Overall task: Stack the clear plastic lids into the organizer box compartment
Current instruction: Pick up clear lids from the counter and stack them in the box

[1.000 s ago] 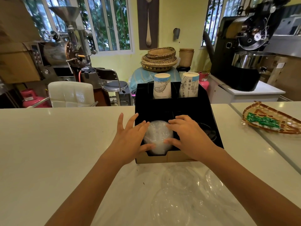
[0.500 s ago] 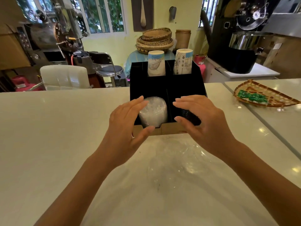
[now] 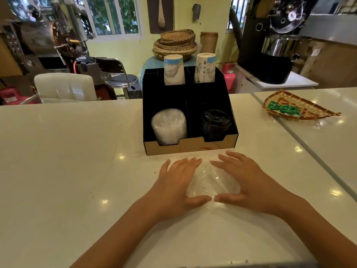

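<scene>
While both hands cup them, the loose clear plastic lids [image 3: 211,180] lie on the white counter [image 3: 77,151] just in front of the organizer box [image 3: 190,147], apart from its tan front lip.

Item: lids, clear, thin-walled, domed; the count in the cluster cannot be told, as the edges blur together. Likely very light, flexible, slick against each other, and prone to crack or dent if squeezed.

Hold: left hand [image 3: 177,183] and right hand [image 3: 245,181] flank the cluster, fingers spread and curved over the sides, thumbs nearly meeting on the side farthest from the box. Contact looks loose, a gathering cup more than a firm grasp.

Destination: front-left compartment of the box, already holding a stack of clear lids [image 3: 169,126]. The front-right compartment holds black lids [image 3: 215,123]; two paper cups [image 3: 173,70] stand at the box's rear.

Handling advice: take the rims from opposite sides, align them before lifting, and press lightly.
</scene>
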